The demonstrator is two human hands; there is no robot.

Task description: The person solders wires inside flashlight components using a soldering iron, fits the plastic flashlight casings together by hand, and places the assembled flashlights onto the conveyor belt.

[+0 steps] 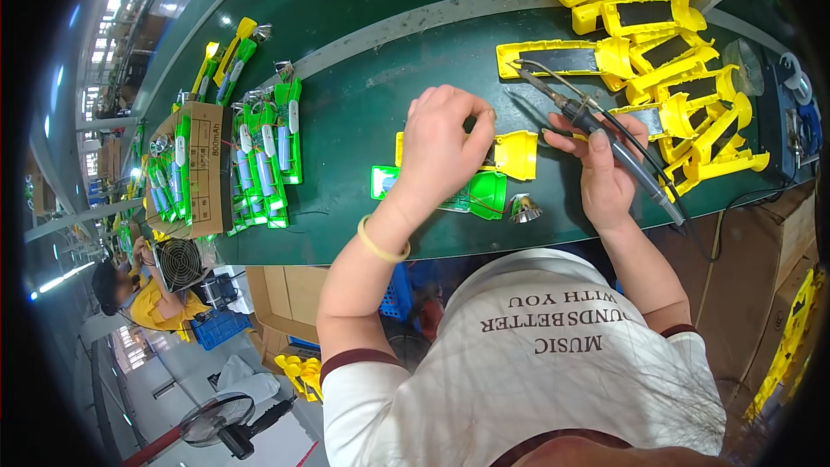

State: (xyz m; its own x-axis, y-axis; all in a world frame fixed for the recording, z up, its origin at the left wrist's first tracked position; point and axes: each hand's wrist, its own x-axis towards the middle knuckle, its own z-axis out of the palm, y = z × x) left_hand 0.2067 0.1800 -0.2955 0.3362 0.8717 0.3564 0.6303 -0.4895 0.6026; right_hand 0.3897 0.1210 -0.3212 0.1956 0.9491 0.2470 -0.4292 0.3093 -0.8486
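My right hand (608,175) grips a soldering iron (631,164) by its dark handle. The iron's tip points up and left, over a yellow plastic casing half (510,59) with a dark panel. My left hand (443,143) is closed, its fingertips pinched and turned down, above another yellow casing half (516,156). Whatever those fingers hold is hidden. Just below that casing lies a green casing (486,196), partly covered by my left wrist. A small shiny reflector lamp head (524,208) sits at its right end.
Yellow casing halves (683,86) are heaped at the right. Green casings with blue battery cells (259,160) stand around a cardboard box (207,164) at the left. A solder spool (790,69) is at the far right. A person in yellow (156,301) sits beyond the bench's left end.
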